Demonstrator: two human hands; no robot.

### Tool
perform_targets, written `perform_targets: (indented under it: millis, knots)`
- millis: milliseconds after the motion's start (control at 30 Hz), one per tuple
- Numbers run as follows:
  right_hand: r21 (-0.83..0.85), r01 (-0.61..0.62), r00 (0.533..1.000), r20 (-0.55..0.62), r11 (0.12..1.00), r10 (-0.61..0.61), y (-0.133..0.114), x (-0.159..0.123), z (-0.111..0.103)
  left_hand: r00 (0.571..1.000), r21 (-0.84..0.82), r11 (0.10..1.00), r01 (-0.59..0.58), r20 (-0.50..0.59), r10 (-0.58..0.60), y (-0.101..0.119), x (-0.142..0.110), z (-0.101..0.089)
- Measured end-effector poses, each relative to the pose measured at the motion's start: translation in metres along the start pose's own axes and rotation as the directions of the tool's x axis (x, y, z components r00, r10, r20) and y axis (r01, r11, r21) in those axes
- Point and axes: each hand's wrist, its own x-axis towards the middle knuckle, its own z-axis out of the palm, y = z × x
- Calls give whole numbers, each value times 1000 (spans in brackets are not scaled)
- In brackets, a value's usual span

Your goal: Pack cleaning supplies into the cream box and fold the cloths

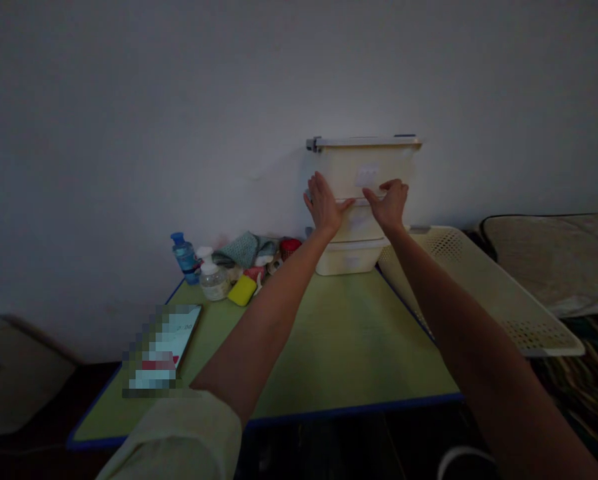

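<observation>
Three cream plastic storage boxes are stacked at the back of the green table, against the wall. The top box (339, 167) has a lid with dark latches and a small pale label on its front. Beneath it sit the middle box (363, 225) and the bottom box (346, 261). My left hand (325, 208) lies with fingers spread against the left front of the stack, near the seam under the top box. At the right of that seam is my right hand (389, 205), thumb and fingers apart, touching the front of the boxes.
On the green table (329, 347) stand a blue bottle (185, 259) and a clear pump bottle (215, 280). Near them lie a yellow sponge (242, 291), cloths (243, 250) and a partly blurred tablet-like screen (183, 330). A cream perforated basket (479, 287) is at the right.
</observation>
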Motion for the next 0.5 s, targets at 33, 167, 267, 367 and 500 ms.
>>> perform_targets:
  millis: [33,167,267,367,500]
  knots:
    - [-15,-18,1000,11,1000,18,4,3,-1,1000,1,1000,-27,2,27,-5,2,2]
    - [-29,-62,997,-36,998,61,22,13,-7,995,-50,994,-99,14,100,-22,7,12]
    - [-11,-64,995,-71,998,63,35,20,-8,991,-122,983,-134,9,136,-30,8,16]
    - [8,-81,993,-87,997,82,46,26,-6,991,-163,978,-134,3,136,-32,10,15]
    - [59,-168,986,-1,984,168,59,31,2,996,-182,980,-83,-6,84,-29,13,15]
